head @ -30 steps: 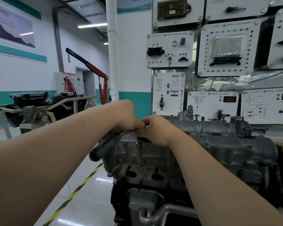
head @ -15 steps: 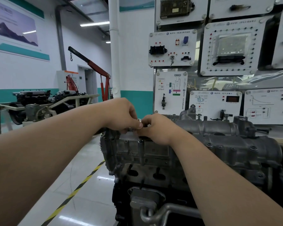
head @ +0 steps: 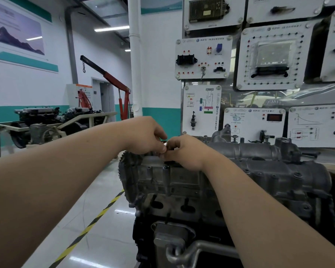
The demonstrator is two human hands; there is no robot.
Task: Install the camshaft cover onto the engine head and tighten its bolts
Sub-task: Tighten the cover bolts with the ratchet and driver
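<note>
The grey cast camshaft cover [head: 259,167] lies along the top of the engine head [head: 174,180], with bolt heads along its near edge. Both my hands meet over the cover's left end. My left hand [head: 143,136] curls down from above and pinches a small shiny metal tool [head: 164,145] between thumb and fingers. My right hand [head: 186,151] rests on the cover with its fingers curled round the same piece from the right. The spot under the hands is hidden, and I cannot tell what the tool sits on.
A toothed sprocket [head: 122,161] sticks out at the engine's left end. A wall of white training panels [head: 203,57] stands right behind the engine. On the left are polished floor with a yellow-black stripe [head: 89,227], another engine on a stand [head: 46,122] and a red shop crane [head: 108,78].
A black tool handle that hung below my left hand one second ago is out of sight now. My left hand has rolled up over the tool; the right hand stays in place.
</note>
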